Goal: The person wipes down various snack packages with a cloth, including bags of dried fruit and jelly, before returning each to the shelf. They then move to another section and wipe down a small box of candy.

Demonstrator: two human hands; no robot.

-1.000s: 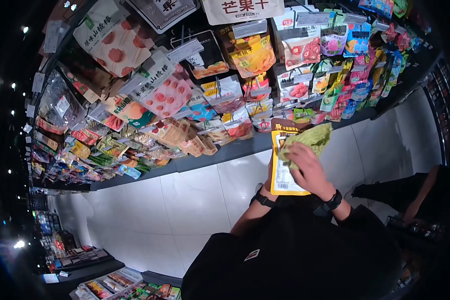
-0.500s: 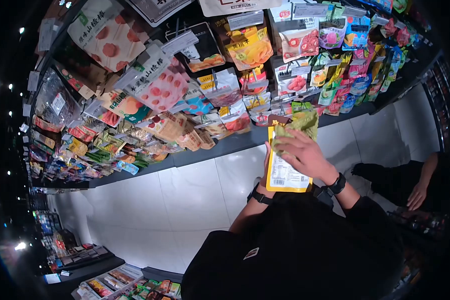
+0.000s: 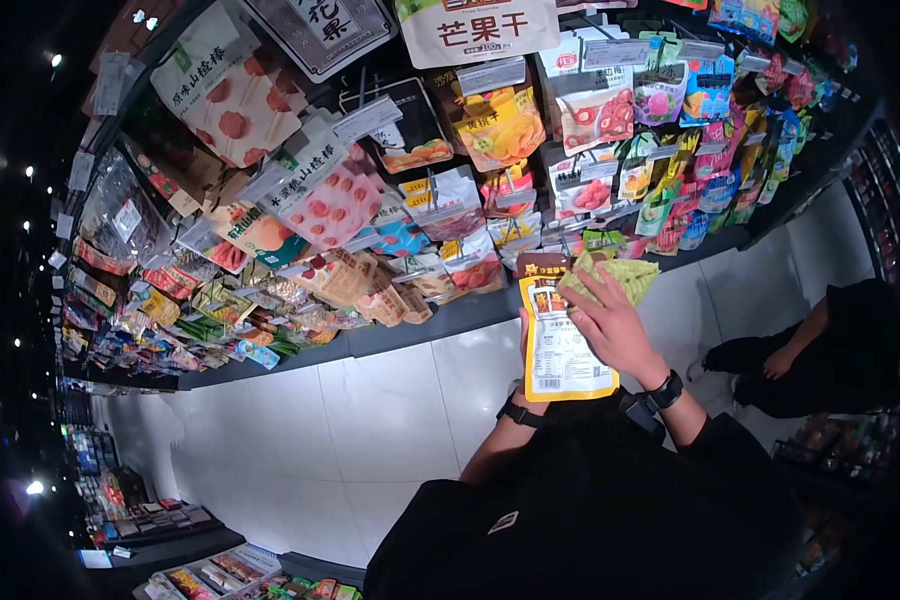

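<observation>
A yellow-edged snack pouch (image 3: 562,365) with a brown top is held up, its white printed back and barcode facing me. My left hand (image 3: 523,332) grips it at the left edge; most of that hand is hidden behind the pouch. Over the pouch's upper right lies my right hand (image 3: 610,318), fingers bent over a crumpled yellow-green cloth (image 3: 632,278). The cloth touches the pouch or lies just over it. Both wrists carry dark bands.
Hanging snack pouches (image 3: 498,125) fill the rack beyond my hands, with price tags on the hooks. Pale floor tiles (image 3: 380,410) lie below. Another person's hand (image 3: 780,360) shows at the right, beside dark clothing. A low shelf (image 3: 220,570) with packets is at the bottom left.
The cloth and my right hand have shifted right across the pouch, uncovering more of its printed back. The pouch has moved slightly down and left. The other person's hand has moved up and left.
</observation>
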